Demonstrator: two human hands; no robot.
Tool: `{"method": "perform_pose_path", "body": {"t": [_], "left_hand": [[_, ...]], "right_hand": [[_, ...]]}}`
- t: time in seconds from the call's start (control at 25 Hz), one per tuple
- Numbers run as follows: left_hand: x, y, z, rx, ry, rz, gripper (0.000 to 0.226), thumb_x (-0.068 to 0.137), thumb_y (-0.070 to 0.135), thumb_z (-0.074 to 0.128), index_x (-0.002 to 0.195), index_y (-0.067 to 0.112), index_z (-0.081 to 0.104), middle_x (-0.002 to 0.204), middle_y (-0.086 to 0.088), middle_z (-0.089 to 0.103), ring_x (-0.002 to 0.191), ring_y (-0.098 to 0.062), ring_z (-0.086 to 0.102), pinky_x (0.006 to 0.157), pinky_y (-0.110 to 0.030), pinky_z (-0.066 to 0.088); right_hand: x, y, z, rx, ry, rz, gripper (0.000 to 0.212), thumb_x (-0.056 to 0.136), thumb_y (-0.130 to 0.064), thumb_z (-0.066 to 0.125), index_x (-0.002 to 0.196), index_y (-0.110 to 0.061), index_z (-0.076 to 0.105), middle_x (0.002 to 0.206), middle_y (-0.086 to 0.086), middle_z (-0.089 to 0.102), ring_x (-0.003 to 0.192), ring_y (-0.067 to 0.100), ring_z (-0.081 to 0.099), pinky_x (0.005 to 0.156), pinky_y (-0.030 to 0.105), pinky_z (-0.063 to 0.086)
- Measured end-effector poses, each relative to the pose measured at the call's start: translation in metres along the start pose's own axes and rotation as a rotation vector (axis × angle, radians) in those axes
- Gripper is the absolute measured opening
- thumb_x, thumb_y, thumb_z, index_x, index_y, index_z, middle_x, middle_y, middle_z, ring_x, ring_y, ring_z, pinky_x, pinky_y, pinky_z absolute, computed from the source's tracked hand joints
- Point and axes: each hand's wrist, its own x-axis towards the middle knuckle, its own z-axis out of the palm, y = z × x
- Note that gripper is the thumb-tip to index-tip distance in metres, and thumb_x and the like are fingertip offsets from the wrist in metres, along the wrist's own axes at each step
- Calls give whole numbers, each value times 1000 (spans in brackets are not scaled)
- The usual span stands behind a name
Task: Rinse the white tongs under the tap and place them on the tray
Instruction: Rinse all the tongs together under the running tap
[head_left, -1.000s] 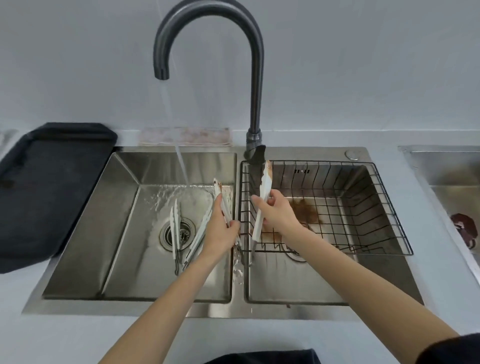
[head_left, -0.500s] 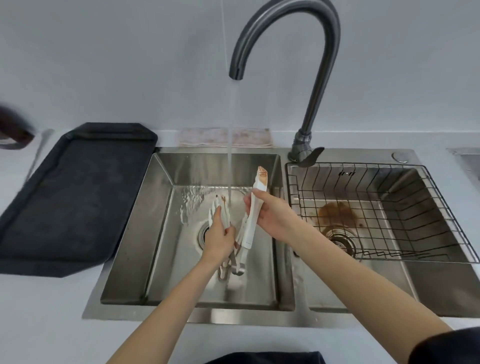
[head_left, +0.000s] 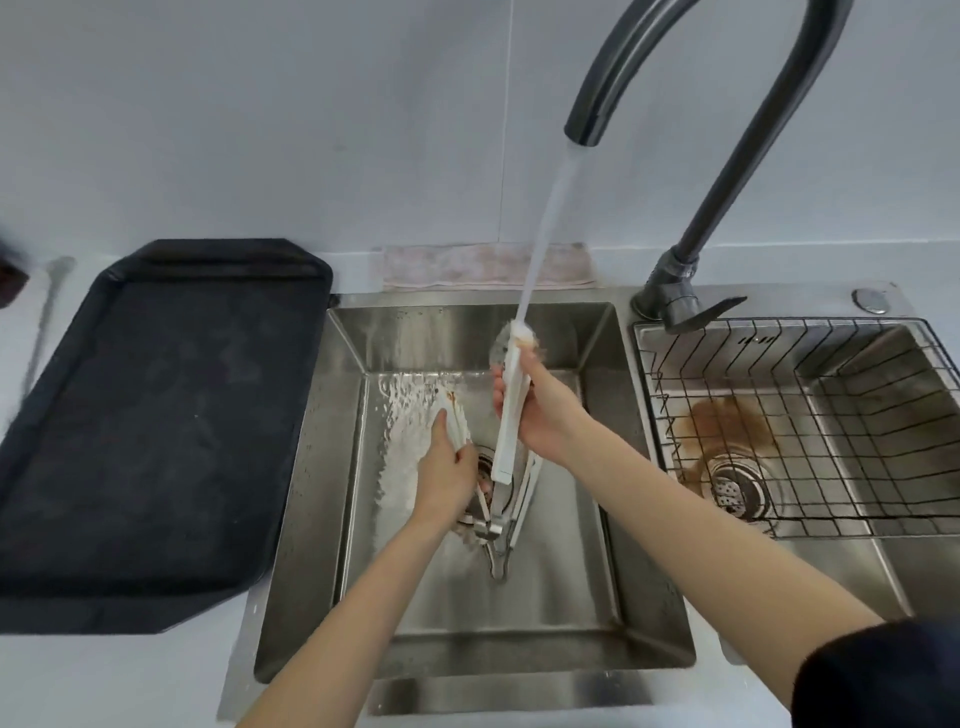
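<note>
The white tongs (head_left: 506, 431) are spread open over the left sink basin (head_left: 571, 597), hinge end low near the drain. My right hand (head_left: 540, 410) grips one arm, whose tip sits in the water stream from the dark tap (head_left: 727, 182). My left hand (head_left: 449, 467) grips the other arm, whose stained tip points up-left. The black tray (head_left: 156, 426) lies on the counter left of the sink.
A wire rack (head_left: 831, 431) sits in the right basin over a brown stain and drain. A folded cloth (head_left: 483, 265) lies behind the sink against the wall. A metal utensil handle (head_left: 47, 312) lies at the far left.
Both hands carried the tongs from beside the wire rack leftward into the left basin. The right-hand arm's tip is now in the running water. The camera view shifted left.
</note>
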Motion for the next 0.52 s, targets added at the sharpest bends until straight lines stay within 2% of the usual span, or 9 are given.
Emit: {"method": "perform_pose_path", "body": {"t": [0.08, 0.16, 0.24, 0.36, 0.4, 0.48, 0.52], "left_hand": [[11, -2, -3, -35, 7, -18, 58, 97, 11, 34, 149, 12, 9, 65, 6, 51, 52, -2, 54, 40, 2, 36], [18, -4, -5, -48, 19, -31, 59, 96, 11, 34, 149, 14, 8, 62, 4, 52, 48, -1, 55, 39, 0, 36], [22, -5, -4, -47, 25, -18, 59, 96, 10, 35, 149, 14, 8, 62, 3, 52, 44, -1, 56, 39, -2, 37], [25, -7, -1, -58, 64, 9, 63, 94, 6, 36, 149, 17, 7, 62, -2, 53, 47, -10, 46, 38, -7, 38], [25, -8, 0, -66, 91, 23, 65, 93, 4, 37, 149, 18, 5, 68, -6, 55, 47, -10, 42, 37, -8, 37], [25, -8, 0, -111, 160, 66, 69, 92, 4, 39, 149, 19, 2, 93, -12, 60, 48, -9, 41, 38, -9, 36], [24, -7, 0, -134, 200, 90, 69, 92, 6, 40, 149, 19, 2, 96, -7, 58, 49, -9, 42, 40, -9, 38]], "right_hand": [[8, 2, 5, 67, 5, -30, 33, 99, -26, 41, 112, 1, 55, 77, 4, 59, 53, 9, 57, 54, 19, 52], [14, 3, 5, 130, 29, -66, 31, 100, -19, 38, 118, 1, 53, 80, 4, 61, 58, 10, 59, 53, 19, 53], [20, 2, 4, 142, 80, -93, 25, 99, -18, 39, 104, -1, 58, 81, 5, 62, 66, 11, 59, 51, 18, 53], [26, -4, 11, 13, 194, -109, 32, 95, -32, 48, 76, -9, 60, 59, 0, 58, 45, 7, 53, 41, 17, 45], [29, -6, 14, -35, 232, -107, 37, 93, -39, 50, 69, -12, 58, 50, -3, 55, 37, 6, 48, 36, 17, 41], [33, -10, 18, -51, 266, -82, 44, 91, -48, 48, 62, -15, 53, 38, -6, 48, 26, 5, 40, 30, 13, 32], [36, -12, 19, -35, 255, -61, 47, 92, -50, 44, 62, -15, 50, 37, -6, 45, 24, 5, 38, 29, 12, 30]]}}
